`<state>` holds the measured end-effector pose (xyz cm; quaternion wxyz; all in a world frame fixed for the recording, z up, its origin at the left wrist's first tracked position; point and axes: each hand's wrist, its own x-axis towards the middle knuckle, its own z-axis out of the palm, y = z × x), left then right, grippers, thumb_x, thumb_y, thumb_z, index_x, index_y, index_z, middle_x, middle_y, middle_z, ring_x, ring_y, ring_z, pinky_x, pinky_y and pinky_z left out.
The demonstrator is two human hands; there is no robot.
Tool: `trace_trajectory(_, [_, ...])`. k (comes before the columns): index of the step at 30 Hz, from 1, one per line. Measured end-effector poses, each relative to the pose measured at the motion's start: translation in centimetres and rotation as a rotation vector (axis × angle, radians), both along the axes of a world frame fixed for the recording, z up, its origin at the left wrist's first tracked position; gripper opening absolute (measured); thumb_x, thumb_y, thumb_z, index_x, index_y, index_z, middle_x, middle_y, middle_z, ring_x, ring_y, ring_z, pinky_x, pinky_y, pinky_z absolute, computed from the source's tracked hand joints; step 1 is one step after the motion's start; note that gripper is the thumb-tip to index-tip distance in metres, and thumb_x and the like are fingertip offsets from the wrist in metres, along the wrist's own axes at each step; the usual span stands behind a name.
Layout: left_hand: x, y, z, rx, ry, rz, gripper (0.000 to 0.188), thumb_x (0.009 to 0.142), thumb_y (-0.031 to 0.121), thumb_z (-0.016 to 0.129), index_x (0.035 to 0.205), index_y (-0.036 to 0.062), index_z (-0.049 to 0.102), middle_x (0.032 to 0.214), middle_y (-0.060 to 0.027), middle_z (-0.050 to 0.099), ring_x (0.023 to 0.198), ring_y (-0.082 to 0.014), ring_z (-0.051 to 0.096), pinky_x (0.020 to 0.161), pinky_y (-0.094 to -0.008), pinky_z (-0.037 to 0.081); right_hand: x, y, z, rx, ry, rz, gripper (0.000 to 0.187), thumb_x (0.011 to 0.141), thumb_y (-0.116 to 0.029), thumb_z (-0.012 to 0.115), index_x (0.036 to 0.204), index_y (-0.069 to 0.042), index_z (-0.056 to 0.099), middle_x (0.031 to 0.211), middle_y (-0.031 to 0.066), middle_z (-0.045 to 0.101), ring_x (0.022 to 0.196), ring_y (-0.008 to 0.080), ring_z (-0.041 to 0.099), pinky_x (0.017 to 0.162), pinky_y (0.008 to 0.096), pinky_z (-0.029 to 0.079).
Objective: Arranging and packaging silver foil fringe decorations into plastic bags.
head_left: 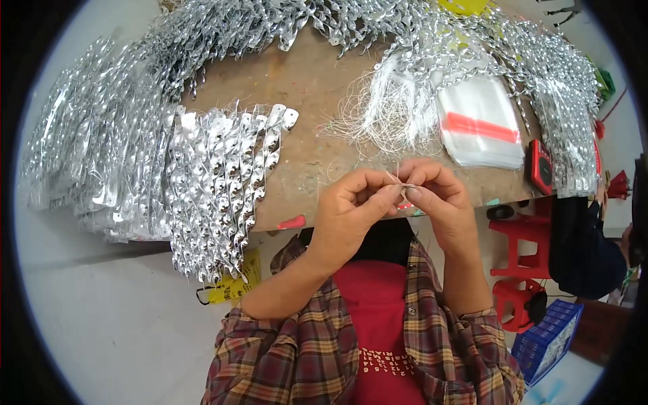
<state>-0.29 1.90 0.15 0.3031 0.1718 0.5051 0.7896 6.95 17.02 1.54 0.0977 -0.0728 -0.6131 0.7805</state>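
At the near edge of the table (297,155), left hand (354,209) and right hand (442,196) pinch a thin strand (406,185); white threads (398,108) lie beyond.

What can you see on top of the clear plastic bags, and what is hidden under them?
Silver twisted strands lie over the far end of the bags. A red band crosses them; whether on or inside is unclear. The table directly underneath is covered.

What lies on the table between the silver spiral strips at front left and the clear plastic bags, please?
In the head view, a loose tangle of white strings lies beside the bags, with brown tabletop showing between it and the silver strips.
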Motion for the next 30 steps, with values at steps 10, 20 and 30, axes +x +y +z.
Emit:
trace_trajectory(10, [0.0, 0.6, 0.8, -0.229, 0.529, 0.130, 0.007, 0.083, 0.004, 0.063, 0.089, 0.0009, 0.062, 0.076, -0.0061, 0.061, 0.064, -0.0103, 0.058, 0.058, -0.0242, 0.048, -0.3, 1.0, 2.5, 0.850, 0.201, -0.103, 0.014, 0.074, -0.003, 0.066, 0.088, -0.002, 0.062, 0.109, 0.0107, 0.058, 0.104, 0.0197, 0.054, 0.091, 0.0328, 0.040])
trace_trajectory(20, [-0.1, 0.3, 1.8, -0.255, 0.318, 0.008, 0.009, 0.087, 0.007, 0.061, 0.092, -0.0003, 0.061, 0.078, 0.0005, 0.060, 0.065, -0.0039, 0.050, 0.058, -0.0196, 0.041, -0.5, 0.9, 1.1, 0.492, 0.116, -0.056, 0.006, 0.081, -0.005, 0.061, 0.086, -0.002, 0.061, 0.108, 0.0100, 0.058, 0.100, 0.0169, 0.054, 0.089, 0.0313, 0.040])
trace_trajectory(30, [-0.3, 0.4, 1.3, -0.373, 0.563, 0.082, 0.010, 0.088, 0.010, 0.062, 0.092, 0.0013, 0.060, 0.075, 0.0013, 0.058, 0.065, -0.0033, 0.049, 0.058, -0.0183, 0.039, -0.2, 0.9, 2.0, 0.897, 0.204, -0.146, 0.006, 0.080, -0.003, 0.062, 0.086, -0.003, 0.061, 0.107, 0.0107, 0.059, 0.100, 0.0194, 0.055, 0.089, 0.0313, 0.041])
